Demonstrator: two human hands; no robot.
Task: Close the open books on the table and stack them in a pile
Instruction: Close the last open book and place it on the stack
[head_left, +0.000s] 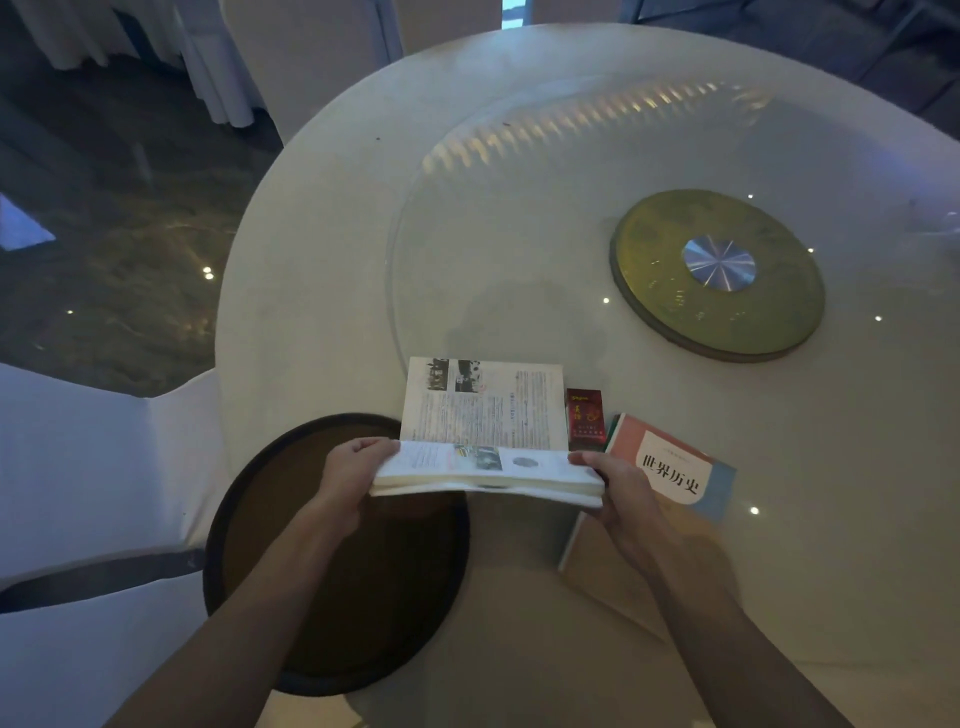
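An open book (483, 410) with printed pages lies near the front of the round white table (322, 234). Its near half is lifted off the table and folded partway up. My left hand (353, 467) grips the left end of that raised half, and my right hand (618, 483) grips the right end. To the right lies a closed book (680, 467) with a salmon, white and blue cover and black characters, partly hidden under my right hand.
A small red packet (586, 418) lies between the two books. A dark round tray (332, 597) sits under my left arm at the table's front edge. A glass turntable (519, 234) with a gold hub (717, 275) covers the middle. A white-covered chair (93, 493) stands left.
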